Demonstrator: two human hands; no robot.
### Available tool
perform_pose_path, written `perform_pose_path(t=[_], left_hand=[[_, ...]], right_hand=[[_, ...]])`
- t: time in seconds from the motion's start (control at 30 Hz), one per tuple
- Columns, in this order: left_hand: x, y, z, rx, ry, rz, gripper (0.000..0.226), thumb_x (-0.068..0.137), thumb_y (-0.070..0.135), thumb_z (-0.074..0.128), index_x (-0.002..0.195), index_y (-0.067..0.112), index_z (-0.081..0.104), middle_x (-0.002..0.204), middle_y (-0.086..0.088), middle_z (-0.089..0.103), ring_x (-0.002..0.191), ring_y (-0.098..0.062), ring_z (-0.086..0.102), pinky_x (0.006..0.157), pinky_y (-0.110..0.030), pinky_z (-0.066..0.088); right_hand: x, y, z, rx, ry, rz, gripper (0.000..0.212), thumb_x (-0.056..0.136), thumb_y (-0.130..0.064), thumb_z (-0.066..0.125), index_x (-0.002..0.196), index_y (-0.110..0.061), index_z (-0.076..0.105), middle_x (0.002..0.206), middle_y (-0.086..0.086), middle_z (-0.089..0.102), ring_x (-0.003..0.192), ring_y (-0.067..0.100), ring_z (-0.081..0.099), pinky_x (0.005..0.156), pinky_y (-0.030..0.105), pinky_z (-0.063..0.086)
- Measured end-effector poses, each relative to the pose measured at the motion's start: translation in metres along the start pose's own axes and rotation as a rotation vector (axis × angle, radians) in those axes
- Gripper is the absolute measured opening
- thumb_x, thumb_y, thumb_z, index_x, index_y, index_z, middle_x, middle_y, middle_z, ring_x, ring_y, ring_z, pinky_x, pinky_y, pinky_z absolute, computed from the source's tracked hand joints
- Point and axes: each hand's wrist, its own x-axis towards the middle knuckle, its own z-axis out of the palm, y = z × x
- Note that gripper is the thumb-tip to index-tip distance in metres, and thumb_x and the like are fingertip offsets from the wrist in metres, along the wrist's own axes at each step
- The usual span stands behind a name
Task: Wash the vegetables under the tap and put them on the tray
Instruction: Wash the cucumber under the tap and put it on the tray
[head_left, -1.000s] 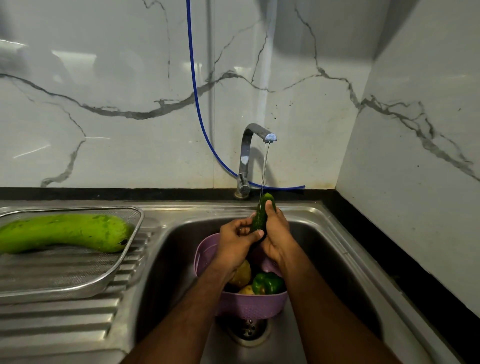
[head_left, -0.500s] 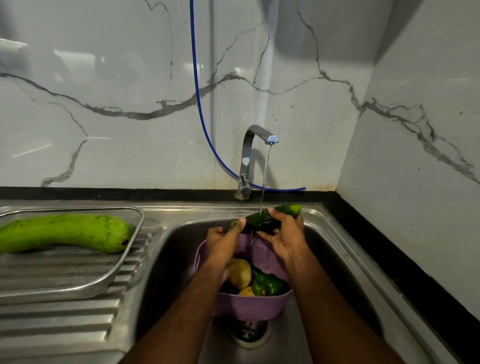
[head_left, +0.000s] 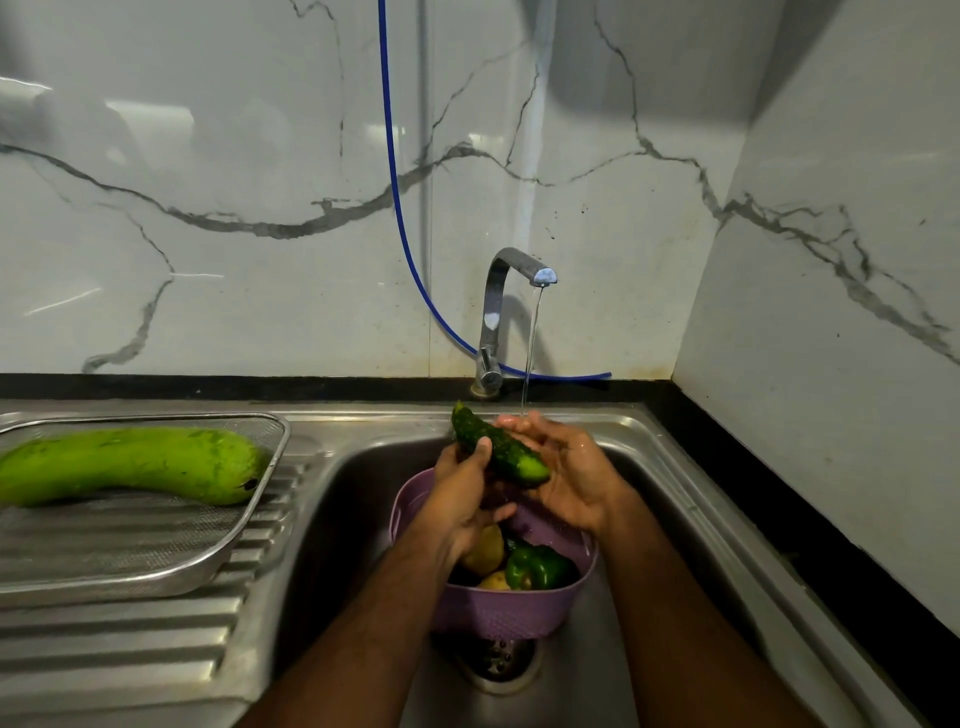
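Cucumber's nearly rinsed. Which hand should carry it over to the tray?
Left, probably. The left hand already grips the cucumber with its thumb over it, and the tray lies on that side. The right hand only cradles it from underneath.

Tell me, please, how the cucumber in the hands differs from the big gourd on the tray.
The cucumber is dark green and small; the gourd is pale green and far larger. The cucumber is held over the sink beside the tap's stream, gripped by the left hand and resting against the right hand; the gourd lies untouched on the tray. The cucumber is straight, the gourd curved. Both are elongated green vegetables.
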Motion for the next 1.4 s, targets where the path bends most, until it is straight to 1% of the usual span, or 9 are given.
perform_pose_path(t=[0.2, 0.37, 0.5, 0.63, 0.8, 0.97, 1.17, 1.3, 1.4], left_hand=[[-0.002, 0.002, -0.002, 0.038, 0.029, 0.099, 0.029, 0.103, 0.011, 0.049, 0.128, 0.023, 0.056, 0.111, -0.012, 0.072, 0.098, -0.031, 0.071, 0.081, -0.054, 0.059], [-0.010, -0.005, 0.002, 0.340, -0.091, 0.263, 0.037, 0.097, 0.003, 0.055, 0.129, 0.021, 0.058, 0.112, -0.003, 0.069, 0.103, -0.017, 0.067, 0.091, -0.038, 0.058], [-0.009, -0.008, 0.003, 0.443, -0.039, 0.407, 0.049, 0.091, -0.003, 0.062, 0.130, 0.026, 0.054, 0.110, 0.009, 0.064, 0.105, -0.011, 0.064, 0.076, -0.021, 0.057], [-0.012, -0.007, 0.000, 0.536, 0.055, 0.472, 0.064, 0.080, -0.002, 0.076, 0.128, 0.029, 0.046, 0.102, 0.016, 0.054, 0.088, 0.000, 0.056, 0.055, -0.006, 0.049], [-0.011, -0.003, -0.002, 0.539, 0.034, 0.242, 0.031, 0.097, 0.040, 0.059, 0.113, 0.013, 0.062, 0.098, -0.008, 0.073, 0.082, -0.021, 0.070, 0.075, -0.042, 0.061], [-0.007, -0.003, -0.005, 0.336, -0.114, 0.029, 0.042, 0.107, 0.035, 0.037, 0.117, 0.002, 0.063, 0.087, -0.013, 0.065, 0.062, -0.018, 0.060, 0.053, -0.029, 0.050], [-0.007, 0.005, -0.005, 0.209, -0.118, -0.007, 0.038, 0.105, 0.023, 0.037, 0.116, -0.004, 0.061, 0.079, -0.015, 0.064, 0.055, -0.019, 0.055, 0.054, -0.031, 0.048], [-0.012, 0.006, -0.001, 0.219, -0.167, -0.052, 0.048, 0.107, 0.038, 0.035, 0.116, 0.000, 0.064, 0.076, -0.010, 0.062, 0.056, -0.016, 0.053, 0.061, -0.033, 0.049], [-0.020, 0.004, 0.008, 0.257, -0.164, -0.049, 0.041, 0.107, 0.037, 0.038, 0.106, 0.005, 0.063, 0.069, -0.007, 0.056, 0.052, -0.014, 0.047, 0.055, -0.029, 0.046]], right_hand=[[0.004, 0.011, 0.009, -0.240, 0.050, 0.080, 0.039, 0.107, -0.042, 0.044, 0.132, -0.022, 0.067, 0.131, 0.006, 0.070, 0.125, 0.025, 0.062, 0.102, 0.045, 0.053], [0.016, 0.028, 0.013, -0.370, 0.188, 0.113, 0.039, 0.105, -0.043, 0.049, 0.139, -0.025, 0.057, 0.127, 0.011, 0.069, 0.117, 0.029, 0.067, 0.104, 0.053, 0.053], [0.017, 0.026, 0.018, -0.438, 0.243, 0.091, 0.034, 0.100, -0.048, 0.059, 0.128, -0.030, 0.062, 0.117, 0.004, 0.074, 0.109, 0.025, 0.070, 0.097, 0.051, 0.056], [0.016, 0.019, 0.018, -0.332, 0.332, -0.011, 0.032, 0.092, -0.021, 0.076, 0.121, -0.016, 0.062, 0.107, 0.006, 0.075, 0.086, 0.017, 0.075, 0.060, 0.030, 0.060], [0.015, 0.013, 0.016, -0.031, 0.378, -0.063, 0.020, 0.098, -0.020, 0.068, 0.114, -0.009, 0.069, 0.109, 0.018, 0.075, 0.092, 0.030, 0.076, 0.065, 0.040, 0.064], [0.014, 0.012, 0.013, 0.023, 0.315, -0.066, 0.018, 0.106, -0.015, 0.053, 0.117, -0.008, 0.065, 0.108, 0.019, 0.072, 0.094, 0.029, 0.073, 0.066, 0.038, 0.060], [0.003, 0.011, 0.017, 0.029, 0.128, -0.060, 0.048, 0.093, 0.017, 0.054, 0.123, -0.020, 0.060, 0.117, 0.019, 0.066, 0.078, 0.024, 0.075, 0.067, 0.040, 0.058], [0.008, 0.014, 0.023, -0.091, 0.261, -0.060, 0.036, 0.098, -0.015, 0.067, 0.131, -0.021, 0.054, 0.109, 0.016, 0.067, 0.054, 0.016, 0.067, 0.041, 0.028, 0.050], [0.025, 0.018, 0.023, -0.234, 0.438, -0.047, 0.035, 0.103, -0.043, 0.056, 0.130, -0.022, 0.050, 0.108, 0.012, 0.067, 0.074, 0.019, 0.070, 0.058, 0.035, 0.058]])
